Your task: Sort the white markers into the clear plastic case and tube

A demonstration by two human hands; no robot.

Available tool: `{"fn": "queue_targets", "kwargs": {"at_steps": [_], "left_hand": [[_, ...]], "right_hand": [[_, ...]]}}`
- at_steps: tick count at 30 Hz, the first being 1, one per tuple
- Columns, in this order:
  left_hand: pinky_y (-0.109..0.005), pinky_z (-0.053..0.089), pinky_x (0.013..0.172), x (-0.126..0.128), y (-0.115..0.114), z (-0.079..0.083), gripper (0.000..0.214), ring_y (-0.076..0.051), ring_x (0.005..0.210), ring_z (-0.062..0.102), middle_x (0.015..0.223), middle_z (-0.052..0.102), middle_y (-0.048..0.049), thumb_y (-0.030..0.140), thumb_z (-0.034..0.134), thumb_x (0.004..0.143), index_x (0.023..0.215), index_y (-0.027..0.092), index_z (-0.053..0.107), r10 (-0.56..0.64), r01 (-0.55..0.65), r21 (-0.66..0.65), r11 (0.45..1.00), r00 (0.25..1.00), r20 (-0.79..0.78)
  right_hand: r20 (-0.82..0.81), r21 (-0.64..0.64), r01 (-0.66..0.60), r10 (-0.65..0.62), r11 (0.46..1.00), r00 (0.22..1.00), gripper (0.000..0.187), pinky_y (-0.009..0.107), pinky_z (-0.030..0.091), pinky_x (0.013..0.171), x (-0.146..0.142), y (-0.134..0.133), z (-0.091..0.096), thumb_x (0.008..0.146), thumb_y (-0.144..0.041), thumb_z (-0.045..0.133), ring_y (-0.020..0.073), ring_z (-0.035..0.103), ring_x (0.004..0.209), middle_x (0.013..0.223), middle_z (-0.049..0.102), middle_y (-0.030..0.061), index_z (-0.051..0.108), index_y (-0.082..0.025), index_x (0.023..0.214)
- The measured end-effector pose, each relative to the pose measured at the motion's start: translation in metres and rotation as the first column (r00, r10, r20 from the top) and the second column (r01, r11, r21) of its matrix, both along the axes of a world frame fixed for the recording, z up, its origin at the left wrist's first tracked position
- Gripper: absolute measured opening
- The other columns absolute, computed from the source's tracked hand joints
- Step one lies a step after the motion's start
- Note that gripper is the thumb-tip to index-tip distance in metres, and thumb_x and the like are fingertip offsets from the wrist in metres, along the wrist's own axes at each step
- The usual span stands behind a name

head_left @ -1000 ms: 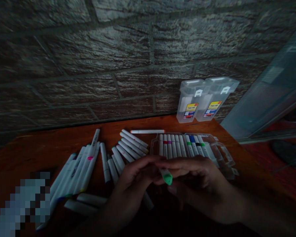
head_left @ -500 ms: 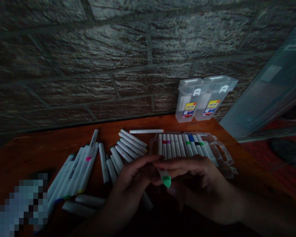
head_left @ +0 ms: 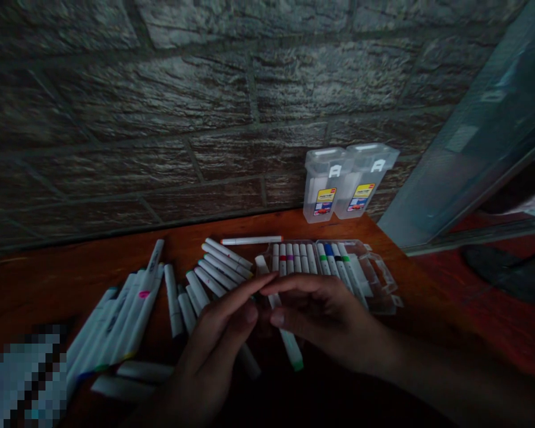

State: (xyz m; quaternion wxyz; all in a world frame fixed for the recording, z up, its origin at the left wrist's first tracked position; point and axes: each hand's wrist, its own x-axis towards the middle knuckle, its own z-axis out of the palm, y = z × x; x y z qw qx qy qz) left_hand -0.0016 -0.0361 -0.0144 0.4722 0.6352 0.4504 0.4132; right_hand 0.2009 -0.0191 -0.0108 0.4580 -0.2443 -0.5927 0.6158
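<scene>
A white marker with a green end slants down between my hands. My right hand grips its barrel between thumb and fingers, with the green end pointing down toward me. My left hand is beside it, fingers stretched out and thumb apart, with nothing visible in it. The fingertips of both hands meet over the marker's upper part. Behind my right hand, a clear plastic case lies open with a row of white markers in it, some with coloured bands. More loose markers lie just beyond my left hand.
A pile of markers lies on the wooden table at left, with an orange-ended marker near the back. Two clear containers stand against the brick wall. A blurred-out object is at lower left.
The green-ended marker has swung so that more of its barrel shows, and its green end is lower. My left thumb has come away from it. The view has shifted slightly right.
</scene>
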Motion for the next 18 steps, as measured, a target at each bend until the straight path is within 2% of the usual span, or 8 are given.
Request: {"fn": "queue_targets", "kwargs": {"at_steps": [2,4,7,9,11,14,16,18], "left_hand": [[-0.041,0.047,0.114,0.000,-0.002,0.000,0.043,-0.029,0.144,0.050,0.153,0.058,-0.0016,0.043,0.054,0.103,0.145,0.035,0.060,-0.031,0.032,0.036,0.999,0.999,-0.029],[-0.042,0.052,0.109,0.001,-0.003,-0.001,0.051,-0.030,0.139,0.055,0.157,0.054,-0.0058,0.042,0.052,0.104,0.154,0.034,0.048,-0.039,0.044,0.066,0.997,0.997,-0.073],[-0.044,0.060,0.096,0.003,-0.003,-0.001,0.057,-0.028,0.115,0.069,0.150,0.058,-0.0117,0.039,0.049,0.105,0.159,0.035,0.034,0.023,0.001,0.155,0.988,0.988,-0.154],[-0.045,0.060,0.093,0.005,-0.001,0.001,0.054,-0.025,0.106,0.071,0.139,0.064,-0.0119,0.036,0.051,0.104,0.156,0.034,0.036,0.097,-0.038,0.244,0.969,0.967,-0.235],[-0.044,0.059,0.093,0.008,0.001,0.005,0.048,-0.024,0.103,0.070,0.129,0.067,-0.0094,0.032,0.054,0.102,0.149,0.033,0.043,0.158,-0.031,0.361,0.932,0.931,-0.328],[-0.040,0.057,0.091,0.014,0.003,0.019,0.040,-0.023,0.099,0.069,0.117,0.068,-0.0053,0.028,0.059,0.099,0.138,0.032,0.052,0.207,0.066,0.520,0.852,0.869,-0.450],[-0.037,0.057,0.088,0.020,0.003,0.030,0.037,-0.022,0.098,0.069,0.112,0.069,-0.0033,0.026,0.061,0.097,0.133,0.031,0.056,0.211,0.130,0.566,0.814,0.842,-0.497],[-0.035,0.056,0.086,0.026,0.003,0.041,0.031,-0.022,0.099,0.069,0.112,0.070,-0.0021,0.026,0.062,0.096,0.127,0.030,0.060,0.192,0.171,0.578,0.798,0.837,-0.512]], "right_hand": [[0.000,-0.004,0.011,-0.011,1.000,1.000,0.028,0.028,0.057,0.068,-0.001,0.002,-0.004,0.092,-0.024,0.074,0.0138,0.068,0.074,0.086,0.075,0.0021,0.073,-0.020,0.121],[0.023,0.001,0.037,-0.037,0.999,0.999,0.035,0.026,0.054,0.062,0.000,0.004,-0.005,0.091,-0.022,0.074,0.0124,0.066,0.068,0.081,0.073,0.0007,0.070,-0.021,0.126],[0.035,0.000,0.099,-0.099,0.995,0.995,0.063,0.024,0.053,0.056,0.006,0.010,0.000,0.085,-0.019,0.080,0.0119,0.064,0.064,0.084,0.072,-0.0012,0.057,-0.027,0.143],[0.030,-0.019,0.148,-0.147,0.989,0.989,0.084,0.024,0.057,0.053,0.010,0.014,0.008,0.078,-0.018,0.086,0.0126,0.065,0.065,0.093,0.070,-0.0010,0.045,-0.031,0.151],[0.008,-0.044,0.169,-0.168,0.985,0.986,0.095,0.025,0.060,0.050,0.017,0.019,0.019,0.074,-0.019,0.089,0.0120,0.065,0.062,0.098,0.066,-0.0014,0.037,-0.032,0.153],[0.010,-0.038,0.166,-0.166,0.985,0.986,0.093,0.025,0.062,0.046,0.038,0.028,0.039,0.071,-0.021,0.090,0.0122,0.065,0.059,0.095,0.064,-0.0021,0.039,-0.028,0.148],[0.059,-0.012,0.162,-0.161,0.987,0.985,0.084,0.026,0.063,0.046,0.061,0.034,0.050,0.074,-0.023,0.089,0.0144,0.065,0.062,0.085,0.064,-0.0024,0.043,-0.022,0.144],[0.122,0.004,0.248,-0.247,0.969,0.961,0.070,0.025,0.062,0.047,0.088,0.043,0.056,0.078,-0.025,0.087,0.0114,0.062,0.055,0.075,0.063,-0.0046,0.049,-0.020,0.137]]}}
